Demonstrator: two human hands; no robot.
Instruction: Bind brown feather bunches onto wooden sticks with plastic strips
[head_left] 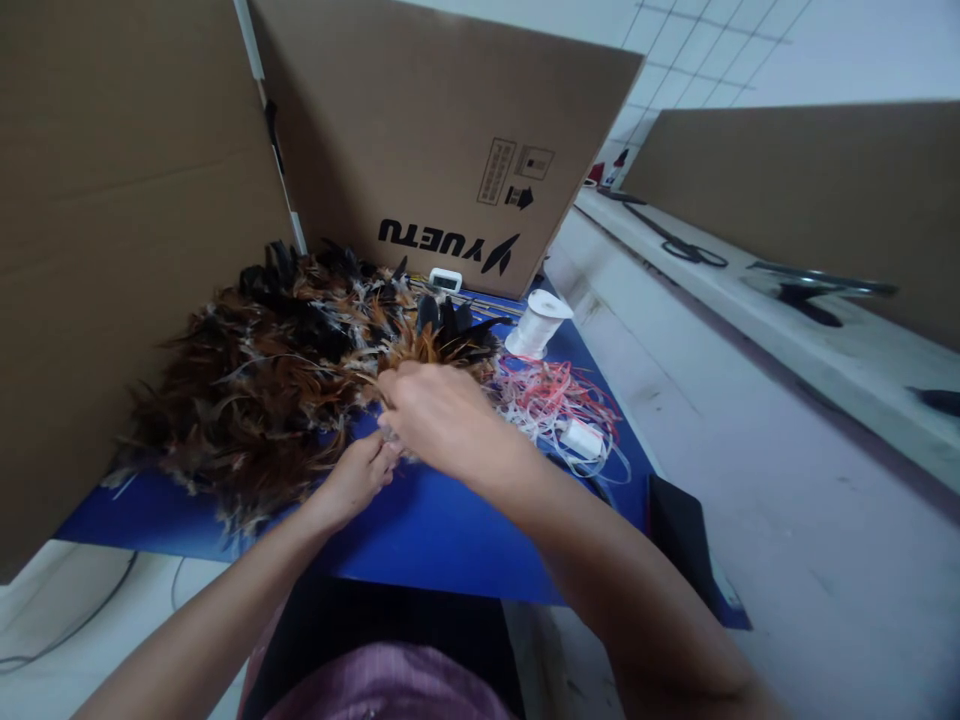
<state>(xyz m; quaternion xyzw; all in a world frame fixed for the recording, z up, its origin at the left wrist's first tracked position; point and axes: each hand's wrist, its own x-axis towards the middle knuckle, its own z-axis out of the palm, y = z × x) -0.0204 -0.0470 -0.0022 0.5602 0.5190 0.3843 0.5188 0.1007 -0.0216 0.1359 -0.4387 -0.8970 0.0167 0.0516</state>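
My right hand is closed around the base of a bunch of feathers, brown with black tips, which fans out beyond the knuckles. Just below and to the left, my left hand has its fingers pinched together close to the right fingertips; what lies between them is too small to make out. A large heap of brown and black feathers spreads over the left half of the blue table, reaching up to my hands.
Right of my hands stand a white spool and a tangle of red and white ties. A small digital display sits by the cardboard panel. A dark flat object lies at the right edge; scissors rest on the ledge.
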